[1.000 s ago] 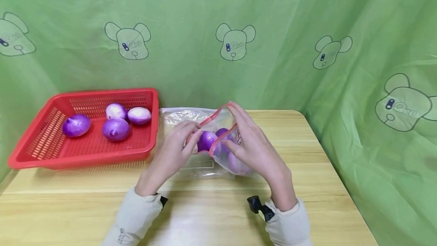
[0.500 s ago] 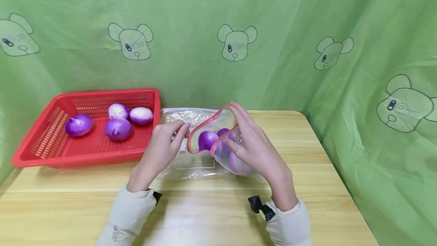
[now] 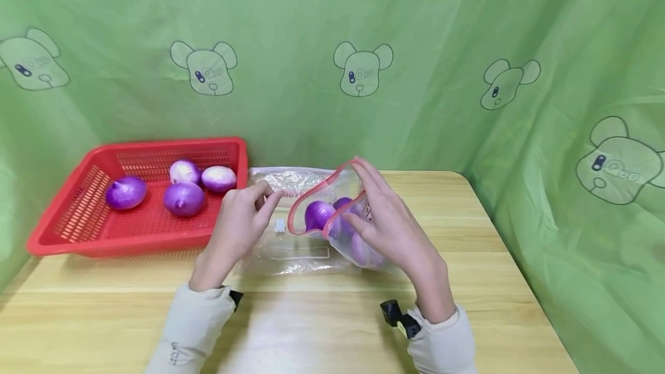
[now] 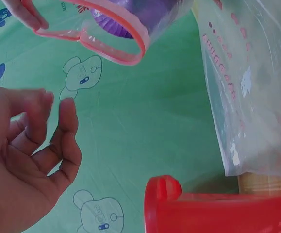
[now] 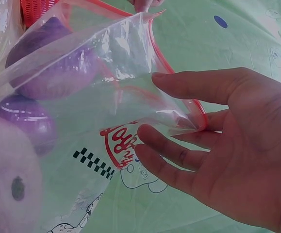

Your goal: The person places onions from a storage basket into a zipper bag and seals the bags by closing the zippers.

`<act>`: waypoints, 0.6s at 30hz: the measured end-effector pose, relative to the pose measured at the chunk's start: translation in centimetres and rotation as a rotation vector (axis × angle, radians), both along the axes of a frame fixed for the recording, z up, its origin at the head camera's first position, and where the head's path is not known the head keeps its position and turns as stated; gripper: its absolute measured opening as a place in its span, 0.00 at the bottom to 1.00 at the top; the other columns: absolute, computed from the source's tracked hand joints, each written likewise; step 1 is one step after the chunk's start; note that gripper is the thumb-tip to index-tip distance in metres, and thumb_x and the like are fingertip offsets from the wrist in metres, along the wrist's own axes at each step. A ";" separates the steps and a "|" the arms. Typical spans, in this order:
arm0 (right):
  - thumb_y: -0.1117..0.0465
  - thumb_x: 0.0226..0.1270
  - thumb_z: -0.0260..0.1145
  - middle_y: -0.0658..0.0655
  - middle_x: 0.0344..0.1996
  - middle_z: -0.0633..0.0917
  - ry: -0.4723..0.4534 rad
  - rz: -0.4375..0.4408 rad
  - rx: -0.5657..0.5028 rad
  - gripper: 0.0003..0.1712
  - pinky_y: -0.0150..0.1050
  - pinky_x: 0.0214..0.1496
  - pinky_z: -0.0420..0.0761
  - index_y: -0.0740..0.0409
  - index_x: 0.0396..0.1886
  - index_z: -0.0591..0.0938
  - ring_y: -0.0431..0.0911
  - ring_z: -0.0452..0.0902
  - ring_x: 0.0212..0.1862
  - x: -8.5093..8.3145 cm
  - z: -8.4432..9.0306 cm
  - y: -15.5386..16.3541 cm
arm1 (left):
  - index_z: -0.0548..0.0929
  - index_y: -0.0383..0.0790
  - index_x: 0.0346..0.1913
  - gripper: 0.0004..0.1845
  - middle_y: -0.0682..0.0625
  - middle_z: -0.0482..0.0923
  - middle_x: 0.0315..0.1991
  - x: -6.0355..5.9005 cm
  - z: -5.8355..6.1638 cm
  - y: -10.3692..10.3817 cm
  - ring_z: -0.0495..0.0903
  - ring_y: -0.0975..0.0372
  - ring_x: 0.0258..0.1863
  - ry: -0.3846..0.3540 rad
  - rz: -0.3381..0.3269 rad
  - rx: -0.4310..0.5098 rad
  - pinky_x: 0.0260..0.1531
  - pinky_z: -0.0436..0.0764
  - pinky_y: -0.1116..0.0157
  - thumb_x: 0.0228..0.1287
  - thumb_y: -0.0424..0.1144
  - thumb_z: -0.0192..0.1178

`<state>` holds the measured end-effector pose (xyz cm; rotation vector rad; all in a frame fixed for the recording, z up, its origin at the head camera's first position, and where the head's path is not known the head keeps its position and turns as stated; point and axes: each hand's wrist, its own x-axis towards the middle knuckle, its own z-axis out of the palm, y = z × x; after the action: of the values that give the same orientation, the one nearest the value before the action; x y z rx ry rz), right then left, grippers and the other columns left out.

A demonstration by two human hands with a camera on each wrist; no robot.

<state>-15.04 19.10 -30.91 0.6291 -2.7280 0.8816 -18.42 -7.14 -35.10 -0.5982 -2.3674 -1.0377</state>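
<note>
So the right hand (image 3: pixel 395 229) has the clear zip bag (image 3: pixel 337 224) pinched by its red-rimmed mouth, thumb on the near side and fingers (image 5: pixel 198 87) spread along the far side of the opening, holding it up off the wooden table (image 3: pixel 493 258) around the middle of the back edge. The bag's mouth gapes open toward the left, and you can see purple onions (image 3: pixel 318 214) sitting inside it, at least three from the right wrist view. The left hand (image 3: pixel 236 227) isn't holding anything, it's just beside the bag's mouth with the fingers loosely curled, index and thumb pointing at the rim but not touching it. Under and behind the held bag there's another flat clear plastic bag (image 3: pixel 291 247) lying on the table, running up to the back edge. Over at the back left corner sits a red plastic basket (image 3: pixel 78 229) with four more purple onions (image 3: pixel 183 198) in it, one off to the left and three bunched near the right side. Green cloth with cartoon bear prints (image 3: pixel 363 74) hangs behind everything.
</note>
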 end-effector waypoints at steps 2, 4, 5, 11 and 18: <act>0.67 0.60 0.73 0.56 0.78 0.55 -0.001 0.001 0.001 0.53 0.50 0.75 0.59 0.57 0.79 0.53 0.52 0.52 0.77 0.0 -0.1 0.0 | 0.81 0.39 0.34 0.05 0.56 0.67 0.14 0.0 -0.1 -0.5 0.64 0.66 0.13 0.002 0.023 0.011 0.15 0.65 0.66 0.70 0.34 0.61; 0.67 0.60 0.73 0.56 0.78 0.55 -0.002 0.004 0.001 0.52 0.50 0.75 0.58 0.57 0.79 0.54 0.52 0.52 0.77 -0.1 -0.2 -0.1 | 0.81 0.37 0.45 0.05 0.55 0.71 0.16 -0.1 -0.2 -1.1 0.68 0.66 0.14 0.000 0.040 0.025 0.16 0.68 0.66 0.70 0.31 0.59; 0.67 0.60 0.73 0.57 0.78 0.55 -0.001 0.006 0.001 0.52 0.50 0.75 0.58 0.57 0.79 0.53 0.52 0.52 0.77 -0.1 -0.2 -0.1 | 0.80 0.37 0.49 0.09 0.55 0.74 0.18 -0.2 -0.2 -1.5 0.70 0.65 0.15 -0.002 0.046 0.030 0.17 0.71 0.65 0.69 0.29 0.58; 0.66 0.61 0.72 0.56 0.78 0.56 0.005 0.001 0.012 0.52 0.49 0.76 0.58 0.57 0.79 0.54 0.51 0.51 0.77 -0.3 -0.3 -0.4 | 0.79 0.35 0.55 0.16 0.44 0.85 0.37 -0.8 -1.0 -4.5 0.83 0.56 0.33 -0.002 0.062 0.011 0.36 0.80 0.56 0.65 0.25 0.59; 0.66 0.61 0.73 0.57 0.78 0.57 0.009 0.000 0.026 0.50 0.51 0.76 0.58 0.59 0.78 0.56 0.52 0.52 0.77 -0.3 -0.4 -0.3 | 0.79 0.32 0.53 0.15 0.39 0.84 0.43 -1.8 -1.8 -8.2 0.83 0.47 0.42 -0.037 0.125 -0.058 0.46 0.77 0.48 0.63 0.27 0.61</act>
<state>-15.38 18.77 -31.29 0.6367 -2.7352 0.8424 -20.19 -15.30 -36.85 -0.4486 -2.4400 -0.9351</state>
